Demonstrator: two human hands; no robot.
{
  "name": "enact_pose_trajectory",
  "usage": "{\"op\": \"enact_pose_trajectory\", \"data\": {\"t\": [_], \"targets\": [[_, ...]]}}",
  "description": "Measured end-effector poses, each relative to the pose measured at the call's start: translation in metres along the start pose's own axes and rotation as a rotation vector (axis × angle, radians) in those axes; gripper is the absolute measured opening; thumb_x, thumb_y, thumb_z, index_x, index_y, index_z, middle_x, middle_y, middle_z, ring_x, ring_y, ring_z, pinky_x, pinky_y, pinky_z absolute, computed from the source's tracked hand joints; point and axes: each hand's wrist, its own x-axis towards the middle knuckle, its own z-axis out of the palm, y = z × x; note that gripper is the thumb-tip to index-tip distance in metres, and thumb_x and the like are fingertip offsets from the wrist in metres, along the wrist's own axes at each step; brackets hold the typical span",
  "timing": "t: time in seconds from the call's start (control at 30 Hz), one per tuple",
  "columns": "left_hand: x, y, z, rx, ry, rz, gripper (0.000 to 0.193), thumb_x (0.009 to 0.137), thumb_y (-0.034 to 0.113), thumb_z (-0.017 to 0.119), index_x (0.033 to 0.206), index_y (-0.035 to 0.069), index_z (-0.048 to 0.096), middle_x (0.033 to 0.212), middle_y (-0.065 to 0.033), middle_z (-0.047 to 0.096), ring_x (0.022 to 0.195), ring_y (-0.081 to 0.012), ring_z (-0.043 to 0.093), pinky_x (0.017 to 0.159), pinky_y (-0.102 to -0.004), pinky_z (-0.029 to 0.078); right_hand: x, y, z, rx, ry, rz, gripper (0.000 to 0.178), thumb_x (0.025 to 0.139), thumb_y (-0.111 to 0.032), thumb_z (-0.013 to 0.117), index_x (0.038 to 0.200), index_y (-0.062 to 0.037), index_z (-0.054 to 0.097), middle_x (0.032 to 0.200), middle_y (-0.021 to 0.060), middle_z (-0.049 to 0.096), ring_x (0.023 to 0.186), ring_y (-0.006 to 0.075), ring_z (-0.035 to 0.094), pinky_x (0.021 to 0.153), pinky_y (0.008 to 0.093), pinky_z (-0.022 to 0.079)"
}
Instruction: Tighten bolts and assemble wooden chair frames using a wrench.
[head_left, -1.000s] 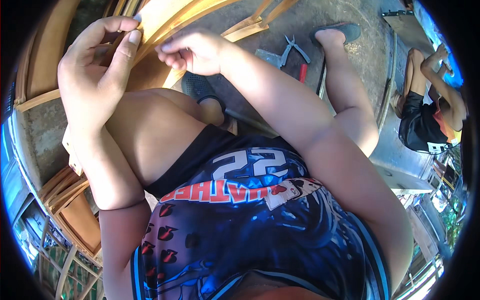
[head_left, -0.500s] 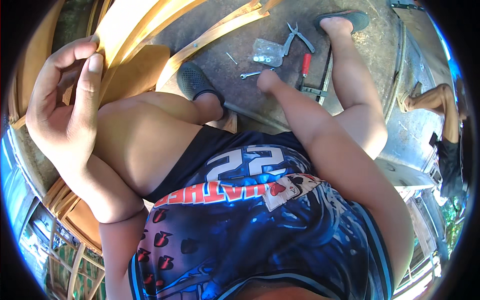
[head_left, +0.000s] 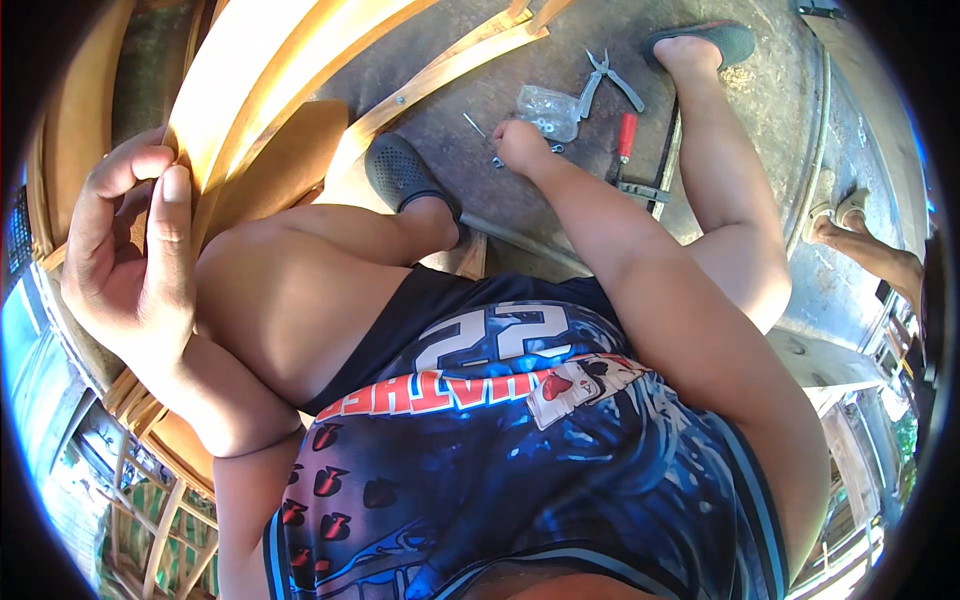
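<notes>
- Head view: the left hand (head_left: 130, 260) pinches the edge of a smooth, pale wooden slat (head_left: 235, 90) of a curved chair frame, seemingly to steady it.
- The right hand (head_left: 520, 145) reaches down to the rough concrete floor (head_left: 770, 110), fingers curled shut over small metal screws (head_left: 480, 130) beside a clear plastic bag (head_left: 548, 105).
- Steel pliers (head_left: 605, 80) and a red-handled screwdriver (head_left: 625, 135) lie just beside.

Background items, located relative to the red-handled tool (head_left: 625, 136) on the concrete floor (head_left: 760, 100). Just above-left of it: open multi-tool pliers (head_left: 603, 77). Upper right: a dark sandal (head_left: 712, 38) on the person's foot. Far left: a dark perforated clog (head_left: 398, 174). Far right, well apart: another person's foot in a pale sandal (head_left: 838, 212).
</notes>
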Motion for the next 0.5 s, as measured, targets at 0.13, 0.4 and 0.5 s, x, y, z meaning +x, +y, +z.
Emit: {"op": "enact_pose_trajectory", "data": {"t": [0.13, 0.4, 0.5], "targets": [[-0.001, -0.004, -0.002, -0.063, 0.001, -0.036, 0.013, 0.094, -0.007, 0.067, 0.106, -0.006, 0.070, 0.108, -0.0130, 0.073, 0.088, -0.0116, 0.068, 0.080, -0.0222, 0.053, 0.001, -0.006, 0.001, -0.107, -0.051, 0.016, 0.024, 0.087, -0.009, 0.063, 0.108, -0.0059, 0.076, 0.103, 0.0199, 0.075, 0.098, 0.0373, 0.071, 0.092, 0.0431, 0.055], [-0.001, -0.006, -0.006, -0.034, -0.016, -0.102, 0.020, 0.097, -0.009, 0.062, 0.116, -0.008, 0.067, 0.119, -0.0159, 0.071, 0.107, -0.0172, 0.066, 0.095, -0.0280, 0.051, -0.037, 0.018, -0.011, 0.081, 0.172, -0.189, 0.029, 0.084, -0.007, 0.060, 0.110, -0.0074, 0.073, 0.114, 0.0193, 0.070, 0.109, 0.0390, 0.066, 0.095, 0.0451, 0.054], [0.003, 0.001, 0.004, -0.028, 0.041, -0.013, 0.014, 0.092, -0.006, 0.070, 0.106, -0.006, 0.071, 0.108, -0.0136, 0.074, 0.088, -0.0127, 0.070, 0.080, -0.0224, 0.054, -0.050, 0.023, -0.026, -0.161, 0.076, -0.098, 0.026, 0.087, -0.008, 0.058, 0.108, -0.0078, 0.073, 0.119, 0.0188, 0.068, 0.110, 0.0377, 0.066, 0.095, 0.0458, 0.054]]}}
